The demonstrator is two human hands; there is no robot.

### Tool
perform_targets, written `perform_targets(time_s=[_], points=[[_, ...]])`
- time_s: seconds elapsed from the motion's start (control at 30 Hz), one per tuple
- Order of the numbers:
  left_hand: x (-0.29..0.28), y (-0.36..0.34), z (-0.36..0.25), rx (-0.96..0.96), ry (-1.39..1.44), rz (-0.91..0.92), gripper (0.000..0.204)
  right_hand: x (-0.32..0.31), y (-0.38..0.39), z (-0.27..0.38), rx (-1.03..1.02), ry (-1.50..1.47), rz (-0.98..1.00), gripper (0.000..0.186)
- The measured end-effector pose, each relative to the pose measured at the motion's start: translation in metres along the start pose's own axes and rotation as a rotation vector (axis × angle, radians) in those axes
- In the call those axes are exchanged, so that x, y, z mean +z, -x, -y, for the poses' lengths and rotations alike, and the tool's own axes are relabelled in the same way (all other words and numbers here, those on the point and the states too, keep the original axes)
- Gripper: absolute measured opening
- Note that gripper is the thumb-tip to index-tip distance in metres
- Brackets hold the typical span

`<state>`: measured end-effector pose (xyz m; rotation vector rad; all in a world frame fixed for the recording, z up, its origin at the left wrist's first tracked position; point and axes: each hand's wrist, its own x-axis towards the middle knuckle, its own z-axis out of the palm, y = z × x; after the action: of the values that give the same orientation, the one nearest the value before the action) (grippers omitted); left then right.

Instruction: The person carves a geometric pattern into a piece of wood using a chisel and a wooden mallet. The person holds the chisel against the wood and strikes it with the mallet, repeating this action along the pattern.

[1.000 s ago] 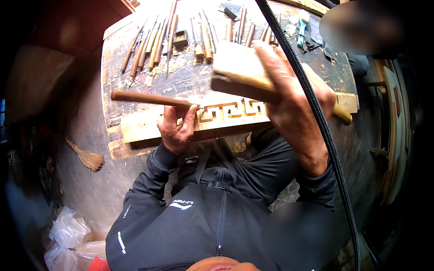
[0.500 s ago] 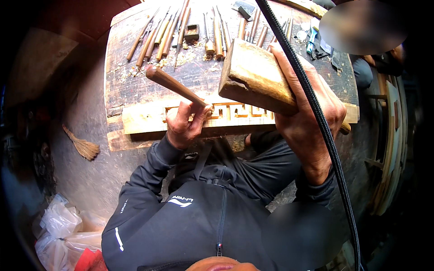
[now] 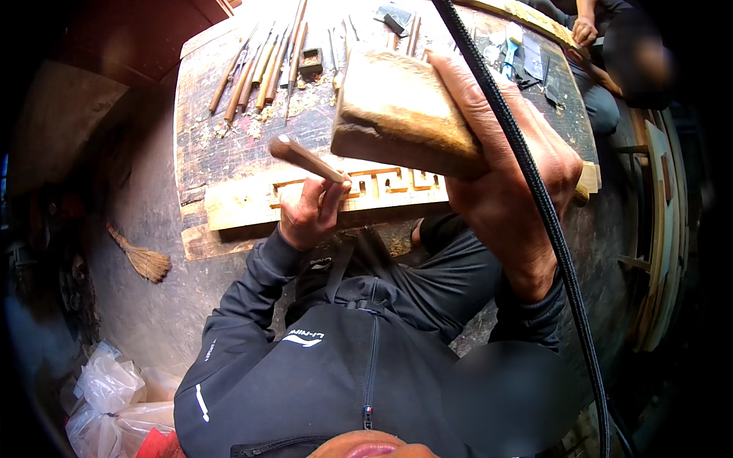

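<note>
My left hand [image 3: 309, 214] is closed round a chisel [image 3: 305, 159] with a brown wooden handle, which leans toward the upper left over a pale wooden board [image 3: 237, 215]. The board, carved with an angular openwork pattern, lies along the near edge of the bench. My right hand [image 3: 519, 183] is closed on a worn wooden mallet [image 3: 405, 114], its block raised above the right part of the board, just right of the chisel's handle top. The chisel's tip is hidden by my left hand.
The bench [image 3: 198, 153] bears several carving tools [image 3: 261, 65], shavings, a small dark box [image 3: 310, 61] and a blue-handled brush [image 3: 510, 61]. A co-worker's hand [image 3: 584, 30] rests near the far right. A broom [image 3: 141, 256], plastic bags [image 3: 111, 389] and leaning boards [image 3: 657, 221] surround the bench. A black cable [image 3: 519, 153] crosses the view.
The chisel's handle end swung up, then came somewhat down and right, pointing more toward the camera. The mallet has shifted left over the board. More of the co-worker shows.
</note>
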<state>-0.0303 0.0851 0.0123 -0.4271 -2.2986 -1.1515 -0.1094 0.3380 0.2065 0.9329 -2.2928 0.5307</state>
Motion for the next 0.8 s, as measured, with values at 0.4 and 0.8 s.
perform_targets(time_s=[0.4,0.8], points=[[0.000,0.003,0.007,0.066,-0.159,0.075,0.013,-0.014,-0.021,0.022,-0.118,0.089,-0.038,0.083],[0.005,0.004,-0.006,-0.144,-0.049,-0.051,0.015,-0.002,-0.009,0.013,-0.035,0.081,-0.062,0.074]])
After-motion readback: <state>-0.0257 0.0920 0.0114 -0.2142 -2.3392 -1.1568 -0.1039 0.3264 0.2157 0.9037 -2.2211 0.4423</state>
